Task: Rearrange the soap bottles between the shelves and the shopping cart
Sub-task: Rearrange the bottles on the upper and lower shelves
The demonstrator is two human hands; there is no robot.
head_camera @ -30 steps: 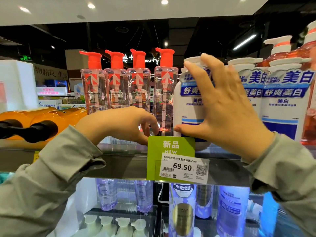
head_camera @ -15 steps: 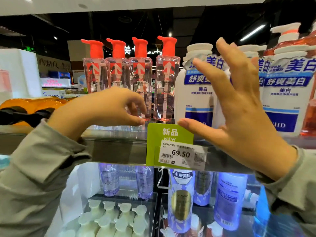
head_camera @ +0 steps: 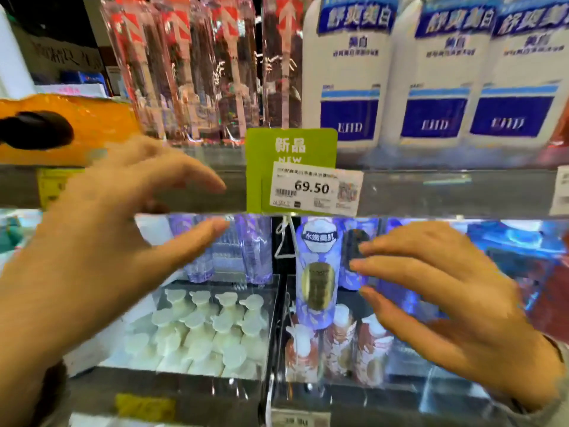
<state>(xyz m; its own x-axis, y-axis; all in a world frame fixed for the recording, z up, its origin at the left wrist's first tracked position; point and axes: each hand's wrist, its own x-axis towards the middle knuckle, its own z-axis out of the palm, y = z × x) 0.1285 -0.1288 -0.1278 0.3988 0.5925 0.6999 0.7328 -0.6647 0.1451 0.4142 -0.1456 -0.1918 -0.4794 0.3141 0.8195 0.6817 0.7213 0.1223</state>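
The shelf (head_camera: 446, 192) carries the tag (head_camera: 291, 149) on its front edge. The left hand (head_camera: 101, 235) hovers left of the tag, fingers spread wide, empty; the right hand (head_camera: 455, 309) hangs below-right of it, fingers straight, empty. White bottles (head_camera: 348, 72) stand above-right of the tag, clear bottles (head_camera: 197, 72) above-left

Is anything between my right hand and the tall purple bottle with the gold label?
Nothing visible is. The right hand is open with its fingertips just right of the purple bottle. Small pump bottles stand low before its base, and the price tag hangs above it.
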